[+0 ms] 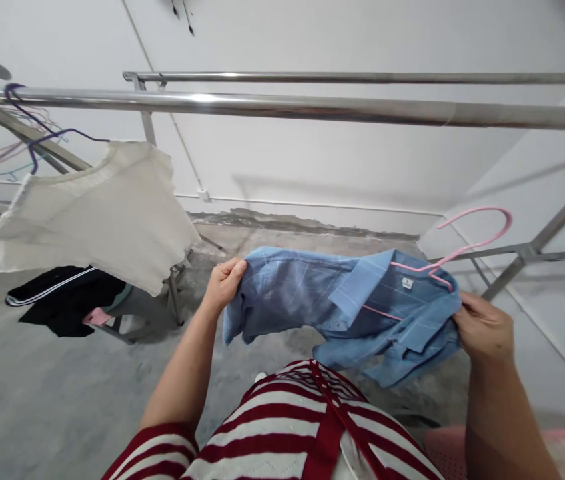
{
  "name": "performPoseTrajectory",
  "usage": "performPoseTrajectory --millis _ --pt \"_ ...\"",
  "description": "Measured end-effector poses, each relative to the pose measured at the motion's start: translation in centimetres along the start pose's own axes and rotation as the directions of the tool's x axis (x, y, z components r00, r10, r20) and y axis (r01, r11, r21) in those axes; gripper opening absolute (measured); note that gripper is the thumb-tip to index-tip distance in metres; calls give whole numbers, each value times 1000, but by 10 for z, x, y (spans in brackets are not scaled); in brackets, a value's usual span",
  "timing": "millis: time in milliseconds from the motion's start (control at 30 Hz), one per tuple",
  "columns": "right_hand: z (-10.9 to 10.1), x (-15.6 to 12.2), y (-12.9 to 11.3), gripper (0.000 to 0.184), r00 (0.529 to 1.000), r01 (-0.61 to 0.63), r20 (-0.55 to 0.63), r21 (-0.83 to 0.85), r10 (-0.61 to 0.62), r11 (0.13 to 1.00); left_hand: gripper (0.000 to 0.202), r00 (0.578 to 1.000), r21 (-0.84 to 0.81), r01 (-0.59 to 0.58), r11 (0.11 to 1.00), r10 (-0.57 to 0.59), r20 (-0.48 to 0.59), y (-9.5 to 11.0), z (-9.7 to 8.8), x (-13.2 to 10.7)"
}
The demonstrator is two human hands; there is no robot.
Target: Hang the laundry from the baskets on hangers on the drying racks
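Observation:
A light blue checked shirt [347, 310] hangs stretched between my two hands, with its collar and small white neck label showing at the right. My left hand [222, 283] pinches a bunched fold at the shirt's left end. My right hand [482, 327] grips the gathered cloth at its right end. Inside the collar sits a pink wire hanger [477, 209], its hook rising out to the upper right. Part of the hanger is hidden by the shirt.
Above me run steel drying rails [282, 107], with a white knit top [92, 213] hanging from a purple hanger [47, 137]. A black striped garment [67, 300] lies low at the left. A pink basket [452, 453] sits at bottom right, beside my red-striped top [272, 427].

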State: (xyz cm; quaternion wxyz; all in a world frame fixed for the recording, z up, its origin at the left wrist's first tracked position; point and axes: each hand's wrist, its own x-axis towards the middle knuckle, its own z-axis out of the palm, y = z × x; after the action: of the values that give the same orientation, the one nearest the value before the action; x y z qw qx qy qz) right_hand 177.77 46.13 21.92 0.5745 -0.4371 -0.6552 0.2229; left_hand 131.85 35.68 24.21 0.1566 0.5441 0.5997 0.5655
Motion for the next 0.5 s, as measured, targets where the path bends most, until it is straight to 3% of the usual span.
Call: performPoseTrajectory --millis 100,200,267,367,500 --pt "7 2 -8 15 1000 10 -12 -28 -10 1000 33 982 85 -159 984 167 -85 8 -11 -2" --pt "19 5 -25 17 994 61 95 -113 -51 992 23 916 242 -354 904 387 -108 35 -13 -5" --pt "30 7 -38 18 972 118 216 -128 -89 985 19 867 307 -470 828 498 -14 58 -1 -5" --pt "47 8 -52 19 919 187 370 -111 -134 976 21 782 313 -621 719 594 188 85 31 -2" --pt "53 5 -56 19 905 217 388 -72 -173 974 38 746 322 -652 686 505 435 89 69 9"
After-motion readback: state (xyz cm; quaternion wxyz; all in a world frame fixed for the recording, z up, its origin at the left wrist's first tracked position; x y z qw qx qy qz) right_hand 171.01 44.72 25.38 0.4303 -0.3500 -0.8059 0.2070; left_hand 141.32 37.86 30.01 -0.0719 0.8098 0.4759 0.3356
